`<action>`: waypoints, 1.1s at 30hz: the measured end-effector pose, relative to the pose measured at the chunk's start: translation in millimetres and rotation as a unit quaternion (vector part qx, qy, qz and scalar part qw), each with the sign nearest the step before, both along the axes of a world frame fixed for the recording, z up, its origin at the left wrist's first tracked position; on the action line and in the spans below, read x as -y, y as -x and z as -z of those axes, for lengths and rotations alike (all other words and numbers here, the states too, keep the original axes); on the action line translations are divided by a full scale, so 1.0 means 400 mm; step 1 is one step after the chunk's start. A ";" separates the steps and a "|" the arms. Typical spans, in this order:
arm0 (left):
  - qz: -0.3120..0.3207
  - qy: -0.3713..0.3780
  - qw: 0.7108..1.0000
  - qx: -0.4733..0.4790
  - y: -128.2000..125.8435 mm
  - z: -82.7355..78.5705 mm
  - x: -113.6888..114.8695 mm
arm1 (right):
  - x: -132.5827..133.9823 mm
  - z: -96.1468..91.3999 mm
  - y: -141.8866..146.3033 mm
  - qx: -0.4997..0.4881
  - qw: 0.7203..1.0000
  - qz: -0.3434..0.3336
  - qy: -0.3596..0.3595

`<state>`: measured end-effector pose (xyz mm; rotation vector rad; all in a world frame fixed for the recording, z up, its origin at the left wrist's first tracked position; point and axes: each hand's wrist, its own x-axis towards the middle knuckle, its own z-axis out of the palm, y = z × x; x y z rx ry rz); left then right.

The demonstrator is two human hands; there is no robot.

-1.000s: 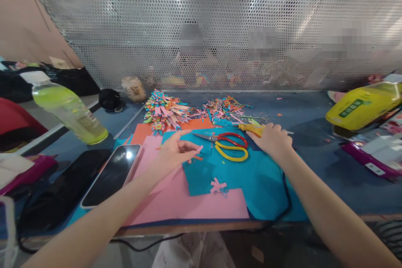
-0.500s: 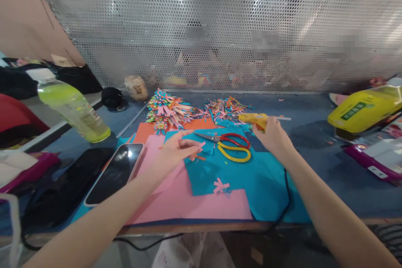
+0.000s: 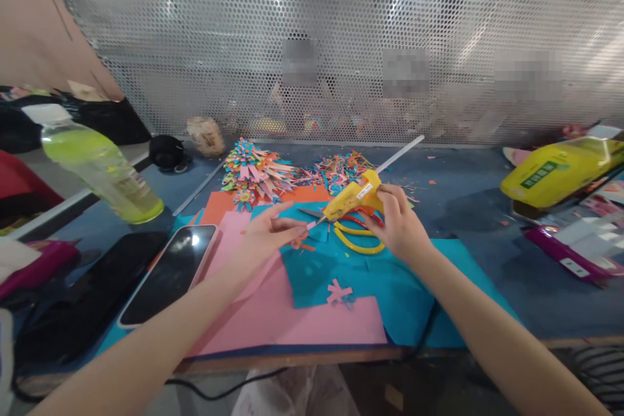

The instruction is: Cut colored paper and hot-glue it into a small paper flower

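My left hand [image 3: 273, 231] pinches a small strip of pink paper [image 3: 311, 226] between thumb and fingers, above the blue paper sheet [image 3: 361, 286]. In my right hand [image 3: 402, 221] is a yellow hot glue gun [image 3: 351, 198], a white glue stick [image 3: 400, 155] jutting from its back. Its nozzle points down to the left and is right at the pink strip; whether they touch I cannot tell. Below the gun lie scissors [image 3: 361, 247] with one red and one yellow handle, partly covered. Pink paper strips [image 3: 338, 292] lie crossed on the blue sheet.
Behind the hands stand a cone of folded colourful paper pieces [image 3: 253, 172] and a heap of paper shreds [image 3: 336, 172]. To the left are a phone [image 3: 170, 276] and a green drink bottle [image 3: 102, 172]. A yellow bottle [image 3: 550, 172] is at right. Perforated metal [image 3: 341, 13] closes the back.
My right hand has brought the glue gun left and turned its nozzle down toward the pink strip. My left hand keeps its pinch in nearly the same place.
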<state>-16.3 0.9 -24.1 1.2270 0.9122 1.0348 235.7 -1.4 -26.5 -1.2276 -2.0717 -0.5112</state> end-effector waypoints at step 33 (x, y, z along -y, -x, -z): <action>-0.033 0.019 0.999 -0.031 -0.007 -0.017 0.004 | 0.003 -0.003 0.009 0.022 0.999 0.004 -0.025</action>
